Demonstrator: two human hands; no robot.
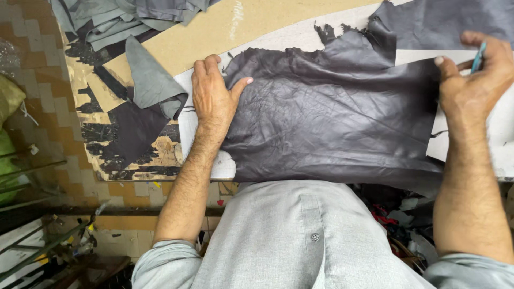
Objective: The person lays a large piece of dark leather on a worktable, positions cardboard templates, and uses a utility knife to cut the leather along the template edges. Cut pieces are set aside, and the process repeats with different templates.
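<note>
Far left of the left hand the floor [48,69] is laid in small tan and brown tiles, with a yellow-green bag [9,99] at the frame edge and green rods [32,246] lower down. The counter [209,29] is a brown board, its near-left edge [134,155] chipped and stained black. Up and left of the left hand lies a heap of grey offcuts [123,16]; one grey scrap [152,80] and a dark scrap [134,131] lie just beside that hand, on its left.

The left hand [214,101] lies flat, fingers together and thumb spread, pressing the left edge of the hide [332,123]. A white sheet [187,126] shows under the hand and hide. The hide, dark and creased, spreads between the two hands and hangs a little over the near counter edge towards the person's grey shirt [300,241]. Beyond it, up towards the right hand, a second dark piece [450,21] overlaps its ragged top edge.

The right hand [474,80] is half closed: thumb and fingers pinch the hide's right edge, and a thin blue tool [478,58] is held between the fingers. Below the right forearm, under the counter, lies a dim heap of scraps [401,214]. No container can be made out.
</note>
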